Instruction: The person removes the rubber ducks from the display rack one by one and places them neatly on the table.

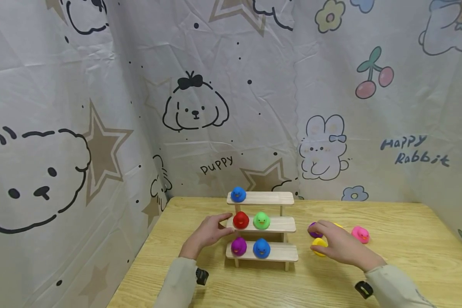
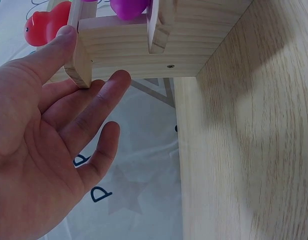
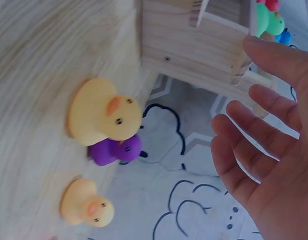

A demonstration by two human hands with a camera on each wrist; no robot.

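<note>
I see the left hand [image 1: 207,233] pinch the shelf [image 1: 282,224] at its nine o'clock; five ducks [image 1: 262,221] stand on it. At three o'clock, a yellow duck [image 3: 96,114] is near the right hand [image 1: 345,244], which is wide and holds nothing; a pink duck [image 1: 360,235] sits at this hand's two o'clock.

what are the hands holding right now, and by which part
The left hand pinches the middle wooden shelf by its left end, between thumb and fingers. The right hand holds nothing.
</note>
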